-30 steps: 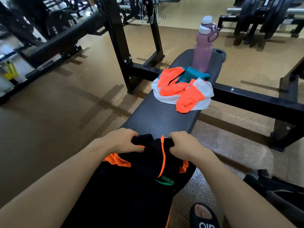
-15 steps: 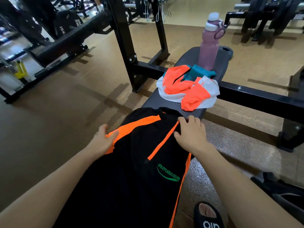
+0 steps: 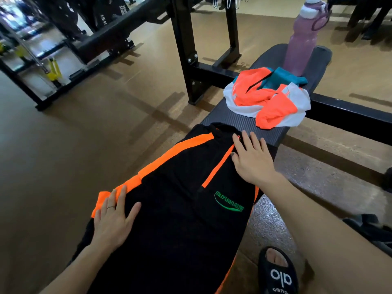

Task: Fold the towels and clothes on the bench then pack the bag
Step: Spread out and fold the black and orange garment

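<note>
Smoothing is the step in hand: the black shirt lies spread face up along the near end of the tabletop, its sides hanging off both edges. At the left, the left hand rests flat with fingers straight on the orange-striped sleeve, gripping nothing. Further right, the right hand lies flat too, fingers spread, pressing the cloth beside the orange zip near the collar. Beyond it, well apart from the shirt, a crumpled pile of orange, white and teal cloth waits unfolded, with a pink bottle standing just behind it. A dark shape at the right edge may be the bag; I cannot tell. Next, I judge, each sleeve wants pinching and folding inward across the chest, then the body doubling over.
</note>
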